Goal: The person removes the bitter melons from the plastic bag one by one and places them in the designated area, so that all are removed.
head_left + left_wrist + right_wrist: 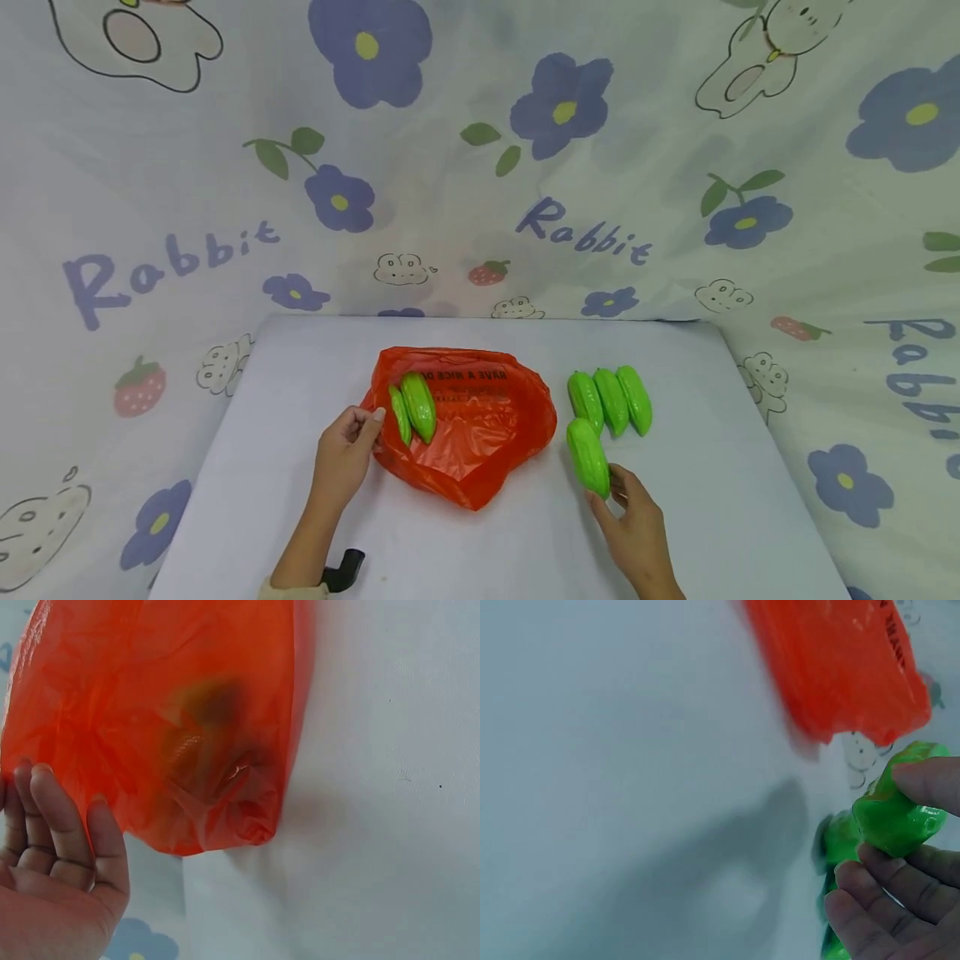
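Observation:
A red plastic bag (468,454) lies with its mouth spread wide on the white table. My left hand (347,450) pinches its left rim between thumb and fingers. Inside, at the bag's left, are two glossy green bitter melons (418,407); through the film they appear as dark shapes in the left wrist view. To the right of the bag, my right hand (636,521) grips another bitter melon (588,457) by its near end, thumb on one side and fingers on the other. Behind it, three more bitter melons (612,402) lie side by side.
The white table (712,500) has its far edge against a patterned cloth backdrop (450,175). A black curved object (345,570) shows beside my left forearm near the front.

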### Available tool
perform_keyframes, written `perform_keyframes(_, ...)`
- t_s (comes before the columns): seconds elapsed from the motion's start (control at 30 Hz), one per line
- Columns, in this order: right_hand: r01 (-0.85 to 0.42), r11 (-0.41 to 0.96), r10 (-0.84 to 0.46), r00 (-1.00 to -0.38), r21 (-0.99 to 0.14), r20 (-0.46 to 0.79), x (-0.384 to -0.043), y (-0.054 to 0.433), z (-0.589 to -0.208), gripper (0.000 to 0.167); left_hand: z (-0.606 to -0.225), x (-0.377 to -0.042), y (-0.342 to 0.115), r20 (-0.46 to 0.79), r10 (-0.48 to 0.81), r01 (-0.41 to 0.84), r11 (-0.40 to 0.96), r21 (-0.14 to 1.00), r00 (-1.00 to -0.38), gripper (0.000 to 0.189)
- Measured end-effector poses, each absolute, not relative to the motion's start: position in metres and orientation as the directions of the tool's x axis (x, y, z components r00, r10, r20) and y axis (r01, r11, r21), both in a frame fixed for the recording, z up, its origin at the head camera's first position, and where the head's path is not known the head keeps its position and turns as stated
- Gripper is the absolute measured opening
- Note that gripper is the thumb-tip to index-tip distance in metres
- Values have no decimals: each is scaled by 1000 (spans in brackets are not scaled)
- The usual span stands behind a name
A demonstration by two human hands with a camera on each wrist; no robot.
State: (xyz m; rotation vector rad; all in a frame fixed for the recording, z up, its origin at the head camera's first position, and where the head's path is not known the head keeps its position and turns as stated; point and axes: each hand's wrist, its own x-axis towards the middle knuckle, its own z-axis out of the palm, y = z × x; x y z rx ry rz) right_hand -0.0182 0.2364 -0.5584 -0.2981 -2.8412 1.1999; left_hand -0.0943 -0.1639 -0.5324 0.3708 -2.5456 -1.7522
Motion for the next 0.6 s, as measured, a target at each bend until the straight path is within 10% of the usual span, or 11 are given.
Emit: perform_keyframes(0.6, 333, 707, 314, -938, -624, -144, -5, 256, -582, 60, -533, -94, -164, -120, -221, -189, 322, 928, -968, 40)
